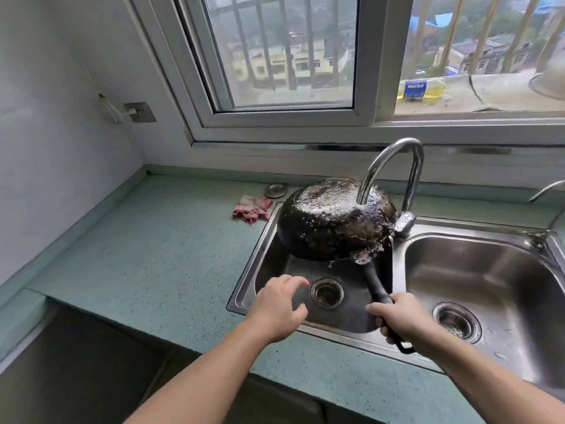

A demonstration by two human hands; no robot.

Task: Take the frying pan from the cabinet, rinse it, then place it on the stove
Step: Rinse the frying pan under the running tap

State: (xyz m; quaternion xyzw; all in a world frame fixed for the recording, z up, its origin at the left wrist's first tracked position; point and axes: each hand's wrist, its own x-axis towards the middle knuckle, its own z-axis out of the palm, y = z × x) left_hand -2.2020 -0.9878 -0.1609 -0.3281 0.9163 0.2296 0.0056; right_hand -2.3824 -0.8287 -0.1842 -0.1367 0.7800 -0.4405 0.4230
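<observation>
R hand (400,319) grips the frying pan (333,218) by its handle — pan is upside down under the tap (388,169), over the left sink (266,234), water running on it. L hand (279,307) open, fingers apart, holding nothing.

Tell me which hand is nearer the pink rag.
Left. The left hand is open over the left basin, just this side of the pink rag; the right hand grips the frying pan by its handle, farther right.

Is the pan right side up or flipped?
Flipped: the pan shows its wet, blackened underside beneath the faucet; the right hand grips its handle.
</observation>
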